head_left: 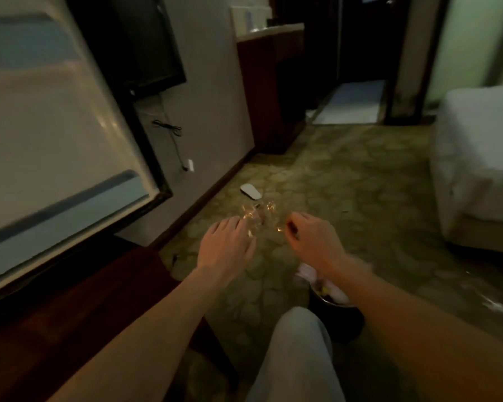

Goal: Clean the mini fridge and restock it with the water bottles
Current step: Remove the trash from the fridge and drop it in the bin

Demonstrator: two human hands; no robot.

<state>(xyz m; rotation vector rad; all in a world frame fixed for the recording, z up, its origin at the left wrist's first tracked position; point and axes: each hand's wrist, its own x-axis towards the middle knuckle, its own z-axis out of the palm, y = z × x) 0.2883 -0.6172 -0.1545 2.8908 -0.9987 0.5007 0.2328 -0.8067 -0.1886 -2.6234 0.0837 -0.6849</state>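
The mini fridge door (55, 134) stands open at the left, its white inner liner facing me. Clear water bottles (257, 214) lie blurred on the green carpet near the wall. My left hand (227, 242) reaches over their left side, fingers fairly straight and touching them. My right hand (311, 233) is at their right side with its fingers curled, seemingly pinching the clear plastic. The fridge interior is out of view.
A small bin (336, 309) with rubbish sits under my right forearm, beside my knee (296, 343). A white slipper (250, 191) lies beyond the bottles. A bed (482, 163) fills the right. A wall TV (145, 44), dark cabinet (265, 91) and wooden ledge (70, 314) are left.
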